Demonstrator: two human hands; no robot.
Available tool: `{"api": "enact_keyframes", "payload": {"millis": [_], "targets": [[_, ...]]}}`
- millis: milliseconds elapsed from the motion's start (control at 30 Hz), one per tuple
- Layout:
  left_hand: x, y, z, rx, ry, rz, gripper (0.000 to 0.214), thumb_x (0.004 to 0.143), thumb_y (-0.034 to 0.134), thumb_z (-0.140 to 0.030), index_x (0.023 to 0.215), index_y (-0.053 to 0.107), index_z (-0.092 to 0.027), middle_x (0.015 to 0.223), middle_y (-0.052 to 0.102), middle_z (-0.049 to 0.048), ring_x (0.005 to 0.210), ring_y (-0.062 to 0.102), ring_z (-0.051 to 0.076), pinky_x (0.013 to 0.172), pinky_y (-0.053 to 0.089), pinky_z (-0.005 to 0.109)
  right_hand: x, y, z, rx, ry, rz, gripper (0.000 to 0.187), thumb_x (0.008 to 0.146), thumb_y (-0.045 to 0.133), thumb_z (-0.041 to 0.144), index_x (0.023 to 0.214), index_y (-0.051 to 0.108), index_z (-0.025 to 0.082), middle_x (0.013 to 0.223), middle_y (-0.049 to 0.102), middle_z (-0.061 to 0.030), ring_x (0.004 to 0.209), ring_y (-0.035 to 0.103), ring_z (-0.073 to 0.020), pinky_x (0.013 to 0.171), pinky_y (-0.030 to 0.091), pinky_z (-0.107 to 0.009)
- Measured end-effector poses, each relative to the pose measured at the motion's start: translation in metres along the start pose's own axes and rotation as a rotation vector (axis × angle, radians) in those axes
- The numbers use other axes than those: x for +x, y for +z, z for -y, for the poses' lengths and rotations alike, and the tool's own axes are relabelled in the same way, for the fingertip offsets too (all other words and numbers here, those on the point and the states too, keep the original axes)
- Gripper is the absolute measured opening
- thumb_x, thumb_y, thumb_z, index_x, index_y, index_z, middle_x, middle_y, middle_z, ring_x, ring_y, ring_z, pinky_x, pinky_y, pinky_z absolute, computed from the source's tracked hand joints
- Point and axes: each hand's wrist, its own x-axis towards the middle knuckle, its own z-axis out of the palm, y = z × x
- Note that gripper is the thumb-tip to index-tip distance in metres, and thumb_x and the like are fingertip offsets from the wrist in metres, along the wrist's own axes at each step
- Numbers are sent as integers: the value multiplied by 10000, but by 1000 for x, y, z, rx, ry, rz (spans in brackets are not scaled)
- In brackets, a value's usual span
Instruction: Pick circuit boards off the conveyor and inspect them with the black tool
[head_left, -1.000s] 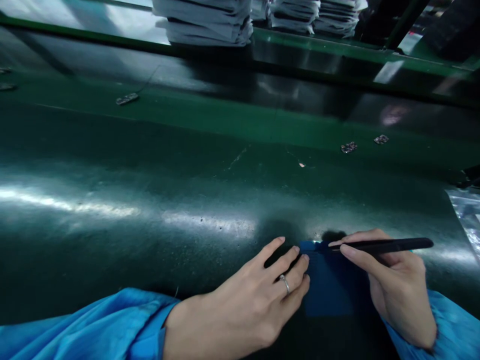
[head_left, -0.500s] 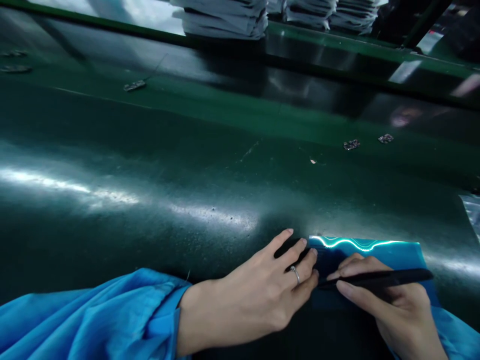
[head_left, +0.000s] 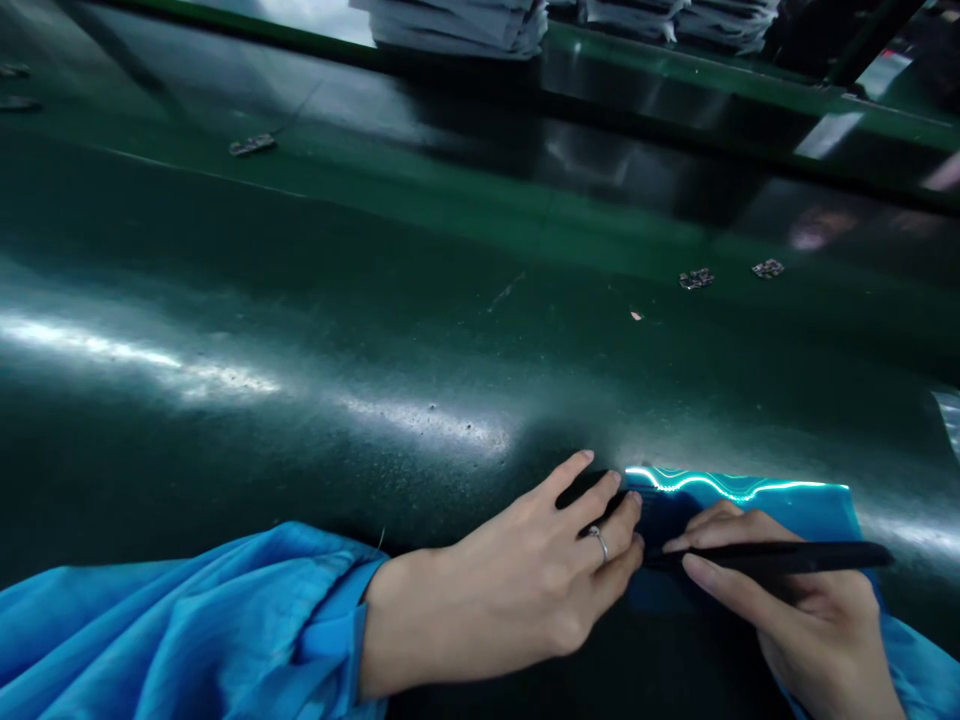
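A glossy blue sheet (head_left: 814, 510), seemingly thin and film-like, lies on the dark green table under both hands, with a wavy bright reflection along its far edge. My left hand (head_left: 517, 580), with a ring on one finger, rests palm down, fingers stretched and spread. Its fingertips touch the sheet's left side. In my right hand (head_left: 814, 610) is a slim black pen-shaped tool (head_left: 817, 556), pinched between thumb and fingers over the sheet. The tool's tip points left, close to my left fingertips. Exactly what the tip touches is too dark to make out.
Small circuit-board-like pieces (head_left: 696, 279) lie on the table's far part, with another piece (head_left: 253, 145) at the far left. Stacks of grey-white sheets (head_left: 465, 25) stand on a raised shelf (head_left: 645, 60) behind. A shiny clear packet (head_left: 951, 415) lies at the right edge.
The view has shifted slightly, so the shelf sits a little higher. Both hands and the blue sheet keep nearly the same positions relative to each other. The grip looks the same.
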Motion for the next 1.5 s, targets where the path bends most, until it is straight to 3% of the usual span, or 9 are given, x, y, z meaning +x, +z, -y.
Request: {"api": "enact_keyframes", "payload": {"millis": [767, 1000, 1167, 1300, 1500], "targets": [[1, -2, 2, 29, 22, 26, 321, 935, 379, -135, 1197, 562, -109, 1230, 557, 124, 1174, 494, 296, 991, 409, 503, 1, 2, 1, 81, 27, 15, 24, 726, 747, 300, 725, 723, 302, 750, 679, 10, 804, 578, -172, 716, 490, -196], [0, -1, 0, 34, 17, 9, 356, 941, 312, -106, 1193, 562, -93, 1204, 574, 116, 1153, 512, 294, 980, 426, 493, 7, -1, 3, 127, 129, 22, 131, 679, 771, 382, 671, 728, 258, 725, 671, -37, 783, 609, -229, 633, 506, -265], [1, 0, 1, 14, 1, 12, 349, 942, 320, -113, 1191, 564, -96, 1215, 565, 122, 1161, 504, 295, 988, 416, 500, 9, -3, 1, 159, 62, 30, 92, 710, 750, 328, 695, 734, 238, 719, 666, -44, 741, 622, -230, 616, 517, -284], [-1, 1, 2, 24, 24, 15, 344, 946, 327, -135, 1207, 549, -100, 1218, 558, 125, 1157, 500, 289, 988, 403, 503, 9, -3, 4, 215, 154, -9, 115, 681, 762, 339, 662, 723, 233, 708, 655, -40, 762, 597, -215, 630, 492, -254], [-2, 16, 20, 78, -45, -95, 304, 917, 376, -119, 1147, 573, -92, 1175, 577, 123, 1098, 528, 270, 997, 371, 487, 20, -10, 7, 214, 176, -5, 170, 687, 745, 368, 627, 706, 213, 723, 626, -34, 751, 561, -190, 647, 437, -237]]}}
